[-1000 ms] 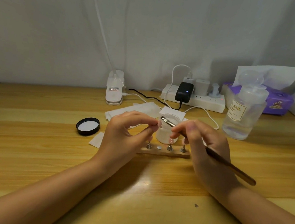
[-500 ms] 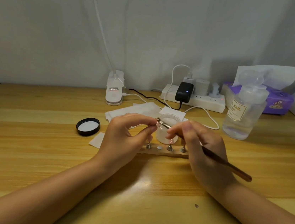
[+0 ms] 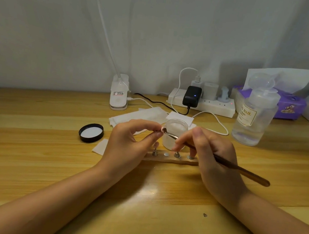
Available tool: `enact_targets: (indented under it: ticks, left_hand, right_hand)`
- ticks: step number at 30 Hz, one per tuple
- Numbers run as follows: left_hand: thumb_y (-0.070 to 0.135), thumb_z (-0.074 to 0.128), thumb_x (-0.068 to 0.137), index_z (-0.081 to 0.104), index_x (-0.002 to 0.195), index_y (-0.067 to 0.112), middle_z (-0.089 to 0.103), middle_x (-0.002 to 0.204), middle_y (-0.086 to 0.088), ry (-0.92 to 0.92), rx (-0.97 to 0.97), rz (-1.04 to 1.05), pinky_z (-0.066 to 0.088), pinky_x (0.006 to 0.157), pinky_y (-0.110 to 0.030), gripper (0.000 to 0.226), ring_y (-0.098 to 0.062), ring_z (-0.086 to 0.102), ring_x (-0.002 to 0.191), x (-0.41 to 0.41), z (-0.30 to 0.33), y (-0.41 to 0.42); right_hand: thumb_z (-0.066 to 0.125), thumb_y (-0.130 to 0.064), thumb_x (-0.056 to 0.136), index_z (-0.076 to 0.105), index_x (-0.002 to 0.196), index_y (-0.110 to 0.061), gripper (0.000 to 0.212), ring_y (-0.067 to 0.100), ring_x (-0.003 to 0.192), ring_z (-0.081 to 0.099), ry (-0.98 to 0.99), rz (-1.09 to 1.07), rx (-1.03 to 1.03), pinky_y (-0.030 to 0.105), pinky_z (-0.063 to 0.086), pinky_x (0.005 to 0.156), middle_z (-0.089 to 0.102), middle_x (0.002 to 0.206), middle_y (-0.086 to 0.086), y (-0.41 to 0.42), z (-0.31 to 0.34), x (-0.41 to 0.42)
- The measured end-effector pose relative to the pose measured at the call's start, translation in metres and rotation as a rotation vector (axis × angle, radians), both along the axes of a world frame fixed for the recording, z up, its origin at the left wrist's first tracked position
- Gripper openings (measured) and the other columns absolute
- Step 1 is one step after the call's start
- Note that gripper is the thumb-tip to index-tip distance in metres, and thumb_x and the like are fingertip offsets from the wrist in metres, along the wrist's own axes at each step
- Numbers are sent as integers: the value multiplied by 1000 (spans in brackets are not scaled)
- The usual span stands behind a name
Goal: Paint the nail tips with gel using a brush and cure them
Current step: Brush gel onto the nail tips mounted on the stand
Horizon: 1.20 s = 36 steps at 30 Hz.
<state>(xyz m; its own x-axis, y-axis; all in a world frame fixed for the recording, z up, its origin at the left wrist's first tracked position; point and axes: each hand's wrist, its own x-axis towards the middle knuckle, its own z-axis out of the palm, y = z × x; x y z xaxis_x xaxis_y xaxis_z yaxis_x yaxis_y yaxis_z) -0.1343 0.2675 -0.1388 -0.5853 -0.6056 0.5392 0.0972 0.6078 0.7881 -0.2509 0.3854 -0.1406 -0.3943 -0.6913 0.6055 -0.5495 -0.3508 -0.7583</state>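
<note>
Wooden brush between pinching fingers

A single view, from a camera worn on the person's head, looks forward and down across a wooden table toward its far edge and the pale wall behind. It sits close: both forearms enter from the bottom corners, and the left hand and right hand meet near the middle of the frame. The wide lens bows the table's far edge.
</note>
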Motion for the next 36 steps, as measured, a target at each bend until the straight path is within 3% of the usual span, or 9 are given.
enact_targets:
  ticks: [4,10,16,22,28,30,33,36]
  left_hand:
    - [16,69,77,69,86,29,69,84,16,-10,-8,11,53,82,-43,16,-3,64,86,0,0,0]
    - [17,68,76,71,88,25,70,87,12,0,18,-5,54,79,-47,15,-9,65,86,0,0,0]
    - [13,69,77,72,92,17,70,88,8,-3,-22,-10,54,76,-45,17,-13,64,89,0,1,0]
    - [11,69,75,71,92,19,69,87,6,9,-2,-11,55,73,-47,18,-17,63,90,0,3,2]
    - [10,70,76,71,90,21,69,87,9,-6,-24,21,52,79,-46,18,-13,63,90,0,4,1]
    - [10,70,77,71,92,18,69,88,7,-5,-4,7,53,78,-48,17,-16,63,91,0,3,1]
    - [9,69,77,71,93,16,69,89,6,-13,-5,4,53,77,-49,17,-18,62,92,0,3,1]
    - [8,69,78,70,93,19,69,89,7,-15,-10,11,53,77,-48,18,-17,62,93,1,4,2]
  right_hand:
    - [32,-33,90,63,67,-15,42,6,65,61,-5,12,-75,13,43,64,64,63,4,2,-1,1]
    - [31,-37,89,62,78,-16,39,8,78,60,80,-77,-16,21,46,70,64,74,-4,-2,1,-1]
    - [32,-33,90,63,65,-15,44,12,66,59,73,-56,-75,35,47,66,62,60,1,0,-1,0]
    - [33,-36,89,60,73,-27,32,5,76,57,160,-139,-41,18,44,65,61,71,-13,-2,4,1]
    - [32,-33,90,63,63,-14,44,13,65,59,80,-79,-93,38,48,66,62,59,0,0,0,0]
    - [32,-34,89,61,67,-18,41,10,68,59,85,-96,-93,33,48,67,62,62,-1,0,1,1]
    - [32,-38,88,59,74,-28,31,3,75,57,142,-132,-39,15,43,65,61,71,-11,-2,4,1]
    - [32,-37,89,62,70,-22,38,8,73,58,140,-101,-28,23,46,65,62,67,-8,-2,2,1]
